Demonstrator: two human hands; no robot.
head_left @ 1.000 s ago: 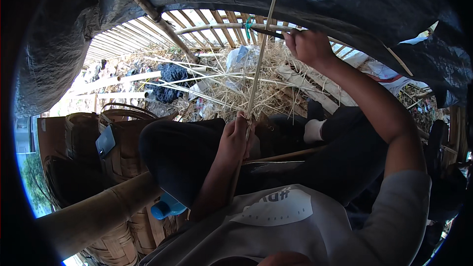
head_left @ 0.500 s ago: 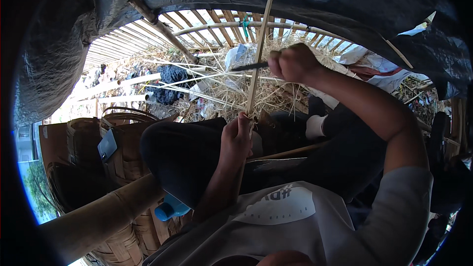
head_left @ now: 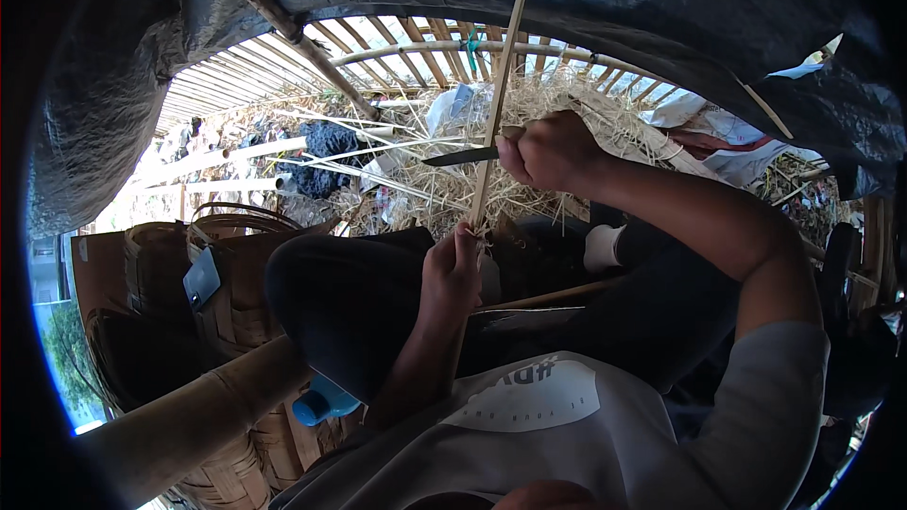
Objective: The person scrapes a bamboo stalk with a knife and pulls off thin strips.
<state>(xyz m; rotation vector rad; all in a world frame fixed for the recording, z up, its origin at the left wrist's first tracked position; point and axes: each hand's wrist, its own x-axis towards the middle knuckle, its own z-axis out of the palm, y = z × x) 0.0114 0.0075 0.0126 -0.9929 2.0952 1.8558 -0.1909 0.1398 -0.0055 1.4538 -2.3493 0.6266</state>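
Observation:
My left hand (head_left: 453, 269) is closed around the lower end of a long, pale bamboo strip (head_left: 511, 38), which stands up and leans slightly right. Thin curled shavings show by its thumb. In my right hand (head_left: 550, 151), closed in a fist, is a knife (head_left: 461, 158); its dark blade points left and crosses the strip a little above my left hand. The knife's handle is hidden inside the fist.
Shavings and thin strips (head_left: 529, 189) cover the ground ahead. Woven baskets (head_left: 231, 312) stand at left beside a thick bamboo pole (head_left: 208, 406) and a blue bottle (head_left: 323, 400). A dark tarp (head_left: 642, 9) hangs overhead, before a bamboo slat fence (head_left: 378, 52).
My right hand and the knife have moved down along the bamboo strip, toward my left hand. The left hand keeps its hold in nearly the same place.

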